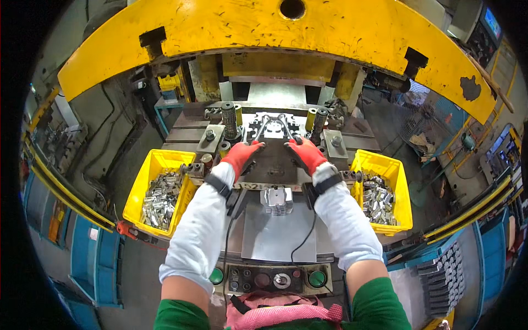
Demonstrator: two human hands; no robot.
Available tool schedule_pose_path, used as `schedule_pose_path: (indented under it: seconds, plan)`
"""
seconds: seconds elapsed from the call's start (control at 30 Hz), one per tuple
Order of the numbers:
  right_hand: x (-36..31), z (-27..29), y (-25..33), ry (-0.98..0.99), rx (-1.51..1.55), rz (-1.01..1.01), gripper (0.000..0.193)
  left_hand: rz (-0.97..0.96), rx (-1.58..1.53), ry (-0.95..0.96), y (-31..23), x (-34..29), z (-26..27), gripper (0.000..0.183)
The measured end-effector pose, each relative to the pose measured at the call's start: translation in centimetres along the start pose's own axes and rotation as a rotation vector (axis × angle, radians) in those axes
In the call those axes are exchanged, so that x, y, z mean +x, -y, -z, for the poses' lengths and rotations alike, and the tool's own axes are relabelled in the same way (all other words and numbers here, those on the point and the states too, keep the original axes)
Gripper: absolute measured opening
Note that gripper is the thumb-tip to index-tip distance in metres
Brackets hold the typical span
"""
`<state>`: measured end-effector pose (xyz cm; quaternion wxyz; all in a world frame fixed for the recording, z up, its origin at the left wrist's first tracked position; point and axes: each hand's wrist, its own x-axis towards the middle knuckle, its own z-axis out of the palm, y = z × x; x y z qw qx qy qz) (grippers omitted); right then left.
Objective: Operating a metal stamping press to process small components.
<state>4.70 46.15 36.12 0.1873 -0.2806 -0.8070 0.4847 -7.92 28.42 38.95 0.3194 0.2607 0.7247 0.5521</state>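
Both my hands wear red gloves and reach forward over the die of a press. My left hand (242, 156) is closed around the near end of a slim metal rod-like tool (262, 126). Closed on a similar rod-like tool (286, 127) is my right hand (307, 155). The two tools lean inward, and their far tips are at a bright metal part (273, 127) on the die; whether they touch it I cannot tell. Behind my wrists, nearer to me, a small stack of flat metal pieces (277, 200) lies on a grey sheet metal plate (279, 236).
A yellow press ram (330, 27) hangs above the die. Guide posts (229, 121) stand at both sides. Yellow bins of metal pieces flank me, left (137, 192) and right (404, 203). A control panel (267, 279) with green buttons is close to me. Black cables hang from wrist straps.
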Motion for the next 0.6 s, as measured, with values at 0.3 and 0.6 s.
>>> schedule_pose_path:
  seconds: [0.3, 0.6]
  plan:
    - [-12.7, 4.2, 2.1, -0.290, 0.488, 0.102, 0.051, -0.035, -0.192, -0.356, 2.4, -5.9, 3.9, 0.040]
    - [-32.6, 10.7, -15.3, -0.852, -0.203, -0.287, 0.028, -0.130, 0.109, -0.448, 37.0, -14.1, 27.7, 0.045]
